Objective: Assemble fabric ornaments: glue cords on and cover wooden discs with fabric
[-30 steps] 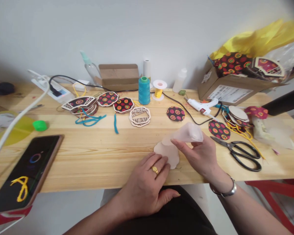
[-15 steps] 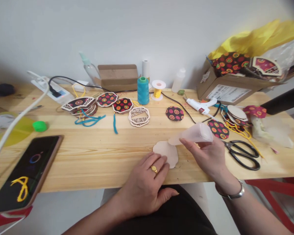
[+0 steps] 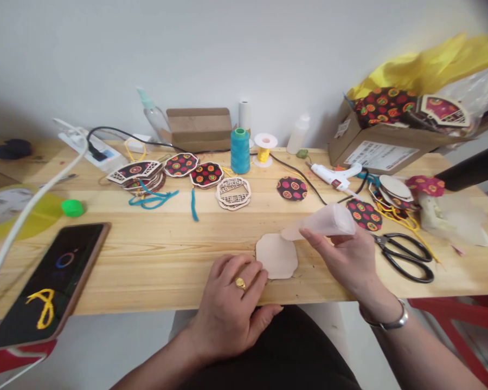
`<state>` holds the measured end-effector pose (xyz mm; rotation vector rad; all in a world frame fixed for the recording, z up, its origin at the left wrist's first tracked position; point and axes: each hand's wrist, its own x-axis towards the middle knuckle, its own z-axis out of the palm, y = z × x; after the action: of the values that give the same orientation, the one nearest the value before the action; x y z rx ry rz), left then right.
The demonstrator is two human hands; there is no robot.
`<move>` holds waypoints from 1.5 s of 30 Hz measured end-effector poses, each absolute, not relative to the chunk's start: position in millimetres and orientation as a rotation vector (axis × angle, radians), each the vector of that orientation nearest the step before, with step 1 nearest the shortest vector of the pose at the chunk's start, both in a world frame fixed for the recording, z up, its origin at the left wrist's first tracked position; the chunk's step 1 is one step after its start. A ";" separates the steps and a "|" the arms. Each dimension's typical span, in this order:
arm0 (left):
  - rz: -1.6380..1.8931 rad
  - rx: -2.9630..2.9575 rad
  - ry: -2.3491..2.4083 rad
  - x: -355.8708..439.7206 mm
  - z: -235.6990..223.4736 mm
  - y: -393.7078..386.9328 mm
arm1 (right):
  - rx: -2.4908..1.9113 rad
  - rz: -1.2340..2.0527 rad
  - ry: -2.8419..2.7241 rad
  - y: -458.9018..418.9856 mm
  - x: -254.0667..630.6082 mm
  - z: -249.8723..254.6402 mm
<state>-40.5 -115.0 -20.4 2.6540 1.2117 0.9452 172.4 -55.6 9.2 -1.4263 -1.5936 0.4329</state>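
A pale, scallop-edged wooden piece (image 3: 277,258) lies flat near the table's front edge. My left hand (image 3: 232,303), wearing a gold ring, rests palm down at its left side, fingers stretched out and fingertips at the rim. My right hand (image 3: 347,264) is wrapped round a translucent squeeze bottle (image 3: 328,220). The bottle is tipped sideways, its narrow end pointing left and down at the piece's upper right edge. Whether its tip touches the wood I cannot tell. Black-handled scissors (image 3: 406,259) lie just right of my right hand, their blades partly hidden behind it.
Patterned fabric pieces (image 3: 291,188), a lattice wooden piece (image 3: 233,193), a teal thread cone (image 3: 240,153) and a white glue gun (image 3: 334,176) lie or stand farther back. A cardboard box (image 3: 370,146) is at back right. A phone (image 3: 52,281) lies at left.
My left hand has slid left, off the wooden piece's face to its edge, uncovering more of it. My right hand has shifted the bottle right, away from the piece's middle.
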 end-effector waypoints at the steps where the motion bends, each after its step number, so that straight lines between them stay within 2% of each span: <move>1: 0.943 2.652 1.209 -40.3 -20.5 -115.1 | -1.422 0.432 -1.584 -56.1 172.3 9.2; 14: 0.902 2.662 1.253 -41.8 -22.3 -116.5 | -1.305 0.694 -1.669 -64.4 150.7 10.2; 31: 0.852 2.696 1.228 -42.5 -23.8 -116.6 | -1.254 0.627 -1.743 -57.3 145.2 5.7; 45: 0.849 2.703 1.234 -41.3 -24.0 -117.1 | -1.230 0.741 -1.830 -64.7 148.8 9.7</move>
<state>-41.3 -117.1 -24.0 2.7028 1.2336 0.8488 148.8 -64.7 9.7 -1.2298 -1.8303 0.7409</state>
